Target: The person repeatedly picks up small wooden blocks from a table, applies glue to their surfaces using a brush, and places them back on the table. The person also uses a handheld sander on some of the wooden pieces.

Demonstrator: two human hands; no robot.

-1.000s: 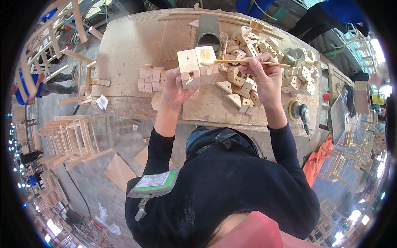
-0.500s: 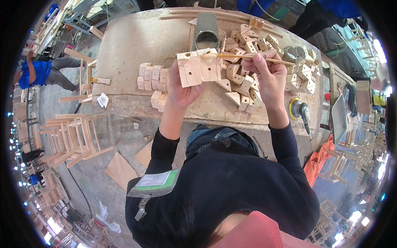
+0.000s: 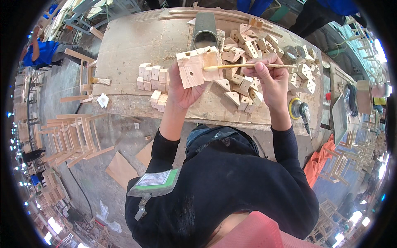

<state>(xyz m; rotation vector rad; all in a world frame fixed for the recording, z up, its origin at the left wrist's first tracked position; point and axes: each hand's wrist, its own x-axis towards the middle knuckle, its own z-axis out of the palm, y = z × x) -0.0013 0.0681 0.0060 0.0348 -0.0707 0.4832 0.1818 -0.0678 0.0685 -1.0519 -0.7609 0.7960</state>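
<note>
On the table (image 3: 128, 45), the right side is crowded: a heap of loose wooden pieces (image 3: 250, 48) lies beyond and beside the right hand (image 3: 271, 78). At the far middle stands a grey-green container (image 3: 206, 22), its round mouth toward the person. To the left, small blocks (image 3: 155, 72) are placed in short rows, and a white crumpled scrap (image 3: 102, 101) lies near the table's left edge. A sander (image 3: 295, 109) with yellow rim is at the near right. On the floor at left there are chair frames (image 3: 76, 136) of bare wood.

The left hand (image 3: 185, 94) grasps two pale blocks (image 3: 191, 71), side by side above the middle of the table. They are square-edged, with visible grain and round drilled holes; the right one has a darker, smooth patch. The right hand pinches a thin yellowish stick (image 3: 244, 65), whose left tip touches this block.

The left fingers are mostly hidden behind the blocks. A co-worker in blue (image 3: 45, 53) is bent by the lens at the far left, and another at the far right is cut off.
</note>
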